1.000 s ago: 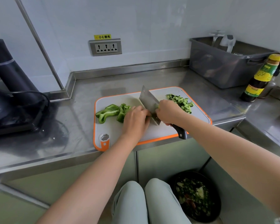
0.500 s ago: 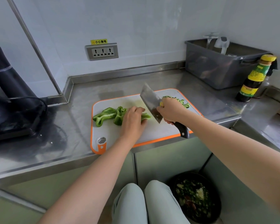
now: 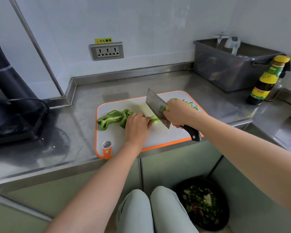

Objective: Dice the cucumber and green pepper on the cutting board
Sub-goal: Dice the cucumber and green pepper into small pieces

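Note:
A white cutting board [image 3: 159, 138] with an orange rim lies on the steel counter. Green pepper pieces [image 3: 112, 117] lie on its left half. My left hand [image 3: 137, 126] presses down on the pepper, fingers curled over a strip whose end [image 3: 154, 118] pokes out toward the blade. My right hand [image 3: 178, 113] grips the black-handled cleaver [image 3: 155, 105], its edge down on the board just right of that strip. Diced cucumber [image 3: 191, 104] sits at the board's far right, mostly hidden behind my right hand.
A dark appliance with a cord [image 3: 10, 105] stands at the left. A grey plastic tub [image 3: 232, 64] and a sauce bottle [image 3: 269, 79] sit at the back right. A wall socket [image 3: 106, 51] is behind the board. A black bin of scraps [image 3: 203, 204] stands on the floor by my knees.
The pepper strip now sticks out from under my left hand toward the blade. The camera shifted, so the cucumber pile is more hidden behind my right hand.

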`<state>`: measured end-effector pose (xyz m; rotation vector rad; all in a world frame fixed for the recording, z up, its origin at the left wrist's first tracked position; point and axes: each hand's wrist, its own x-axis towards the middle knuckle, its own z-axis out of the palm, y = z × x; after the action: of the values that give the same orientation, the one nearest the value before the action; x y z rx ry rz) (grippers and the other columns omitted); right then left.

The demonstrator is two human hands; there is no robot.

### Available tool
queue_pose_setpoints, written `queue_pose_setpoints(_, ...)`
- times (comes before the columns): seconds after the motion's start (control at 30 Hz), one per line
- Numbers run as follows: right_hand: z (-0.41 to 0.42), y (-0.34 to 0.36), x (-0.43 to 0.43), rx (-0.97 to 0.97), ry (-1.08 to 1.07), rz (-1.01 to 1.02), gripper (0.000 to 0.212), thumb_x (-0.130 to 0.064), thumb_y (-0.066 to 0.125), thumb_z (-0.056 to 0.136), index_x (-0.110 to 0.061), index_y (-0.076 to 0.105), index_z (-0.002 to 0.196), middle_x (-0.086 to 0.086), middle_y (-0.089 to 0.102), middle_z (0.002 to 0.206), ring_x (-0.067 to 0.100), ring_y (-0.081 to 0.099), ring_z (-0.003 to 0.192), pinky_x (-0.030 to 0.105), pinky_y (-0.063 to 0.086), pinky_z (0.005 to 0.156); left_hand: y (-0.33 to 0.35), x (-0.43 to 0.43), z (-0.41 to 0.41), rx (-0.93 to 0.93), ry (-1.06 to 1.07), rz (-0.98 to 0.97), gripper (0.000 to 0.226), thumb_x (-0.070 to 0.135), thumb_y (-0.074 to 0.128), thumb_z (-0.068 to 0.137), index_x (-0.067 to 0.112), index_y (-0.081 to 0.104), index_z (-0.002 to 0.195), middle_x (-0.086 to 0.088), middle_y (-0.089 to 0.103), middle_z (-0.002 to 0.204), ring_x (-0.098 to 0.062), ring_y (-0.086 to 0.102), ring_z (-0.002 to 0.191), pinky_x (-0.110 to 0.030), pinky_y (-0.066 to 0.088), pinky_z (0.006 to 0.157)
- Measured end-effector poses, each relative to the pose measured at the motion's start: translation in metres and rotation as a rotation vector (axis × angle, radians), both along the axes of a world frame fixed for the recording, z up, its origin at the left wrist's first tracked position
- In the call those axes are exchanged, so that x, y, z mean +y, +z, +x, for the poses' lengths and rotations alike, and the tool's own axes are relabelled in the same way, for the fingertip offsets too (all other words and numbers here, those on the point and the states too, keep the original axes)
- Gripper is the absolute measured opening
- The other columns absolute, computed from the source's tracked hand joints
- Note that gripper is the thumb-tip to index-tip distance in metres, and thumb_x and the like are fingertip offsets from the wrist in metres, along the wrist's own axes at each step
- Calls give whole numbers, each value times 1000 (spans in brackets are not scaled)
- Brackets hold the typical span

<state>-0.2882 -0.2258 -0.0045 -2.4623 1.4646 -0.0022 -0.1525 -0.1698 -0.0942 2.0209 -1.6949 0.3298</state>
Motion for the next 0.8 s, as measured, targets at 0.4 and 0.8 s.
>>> queue_pose_setpoints(0.4,8,-17,0,-30,-10,45,19,-3,41,89,-5,42,70,11,54,48,23,47,37,22,37,40,0,0,1,89,-91,-60,8,9,76,72,11,74,65,-10,53,58,-30,51,54,-27,26,53)
queue_pose_setpoints(0.8,4,-10,-4,-94,-37,17,20,-6,39,92,-2,48,76,12,55,53,24,49,39,24,37,40,-5,-5,4,108,-91,-48,4,8,73,73,7,75,70,-11,59,62,-31,55,59,-28,35,52)
